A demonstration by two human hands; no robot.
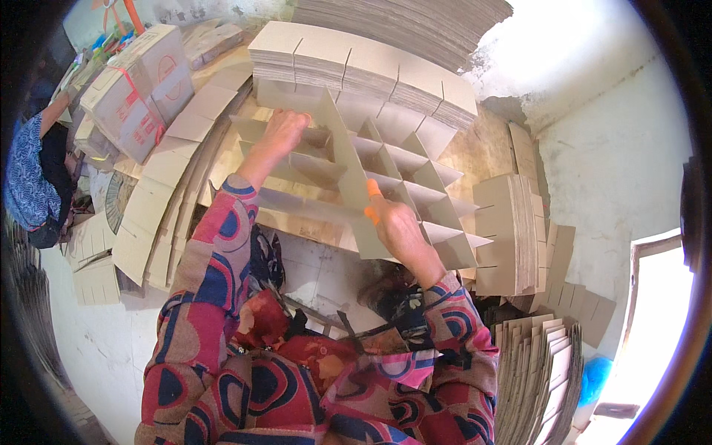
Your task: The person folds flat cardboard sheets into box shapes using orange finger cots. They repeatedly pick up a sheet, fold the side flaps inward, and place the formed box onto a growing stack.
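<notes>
1. Patterned sleeves (211, 259) in red, blue and tan reach up from the lower edge, nearest the camera.
2. Right hand (402, 228): fingers with orange covers (373, 190) close over the edge of a long cardboard strip (343, 152), gripping it narrowly.
3. Left hand (285, 132): its fingers curl in beside the strip's far part, over the crossing pieces; whether they pinch anything, I cannot tell.
4. That strip stands on edge in a partition grid, on a pale wooden table (315, 230) before the person. Open cells lie to either side of it.
5. Just behind the grid rests a pile of slotted cardboard (363, 63); another stack (500, 233) stands at its right.
6. Farther left are a taped carton (133, 93) and another person's blue patterned garment (24, 170).
</notes>
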